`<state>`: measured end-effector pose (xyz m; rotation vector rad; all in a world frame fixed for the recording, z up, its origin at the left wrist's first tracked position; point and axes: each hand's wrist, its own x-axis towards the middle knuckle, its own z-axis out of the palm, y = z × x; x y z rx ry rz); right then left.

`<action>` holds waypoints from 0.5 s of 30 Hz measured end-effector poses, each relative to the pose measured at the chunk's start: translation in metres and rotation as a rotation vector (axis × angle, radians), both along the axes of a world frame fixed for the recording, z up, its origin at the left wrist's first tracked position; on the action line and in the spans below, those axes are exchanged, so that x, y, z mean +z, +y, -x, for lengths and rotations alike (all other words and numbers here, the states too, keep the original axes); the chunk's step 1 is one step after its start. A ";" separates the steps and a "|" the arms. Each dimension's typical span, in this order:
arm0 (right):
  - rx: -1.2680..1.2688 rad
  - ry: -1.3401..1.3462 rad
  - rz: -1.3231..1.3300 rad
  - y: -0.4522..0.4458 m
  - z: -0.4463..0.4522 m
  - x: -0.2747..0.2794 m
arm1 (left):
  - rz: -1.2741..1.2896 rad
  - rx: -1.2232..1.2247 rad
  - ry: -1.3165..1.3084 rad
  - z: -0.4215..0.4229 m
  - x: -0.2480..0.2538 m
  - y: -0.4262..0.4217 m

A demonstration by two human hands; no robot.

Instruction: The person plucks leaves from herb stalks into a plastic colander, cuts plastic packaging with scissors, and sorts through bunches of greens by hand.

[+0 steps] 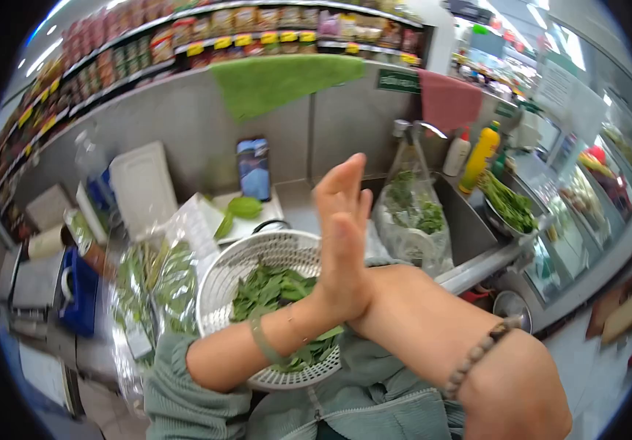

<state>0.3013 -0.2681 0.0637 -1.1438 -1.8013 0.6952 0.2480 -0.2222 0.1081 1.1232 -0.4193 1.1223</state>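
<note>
My left hand is raised upright in front of me, its fingers stretched up and its thumb toward me. A pale green bangle circles that wrist. My right hand meets it at the wrist, with most of it and its fingers hidden behind the left; a beaded bracelet sits on the right forearm. Nothing shows held in the left hand. Below and behind both arms stands a white perforated basket with loose green leaves in it, partly covered by my left forearm.
Left of the basket lie plastic-wrapped greens. Behind are a white board, a phone and large leaves. On the right, a sink holds a plastic bag of herbs; near it stand a yellow bottle and a bowl of greens.
</note>
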 end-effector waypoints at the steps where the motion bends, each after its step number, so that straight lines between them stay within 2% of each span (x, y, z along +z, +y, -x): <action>1: 0.009 0.001 0.003 0.000 0.001 0.002 | -0.014 0.031 -0.018 0.002 -0.001 0.000; 3: 0.016 -0.004 0.001 0.003 0.004 0.011 | -0.031 0.112 -0.021 0.005 0.003 -0.005; 7: 0.034 -0.017 0.001 0.008 0.007 0.012 | -0.271 0.527 0.036 0.006 0.000 0.012; 8: 0.039 -0.014 0.000 0.008 0.007 0.012 | -0.237 0.550 0.029 0.005 -0.001 0.012; 12: 0.062 -0.018 -0.012 0.010 0.012 0.015 | -0.046 0.474 0.030 0.015 0.005 -0.013; 15: 0.082 -0.017 -0.017 0.011 0.017 0.021 | 0.364 0.112 0.118 0.027 0.019 -0.029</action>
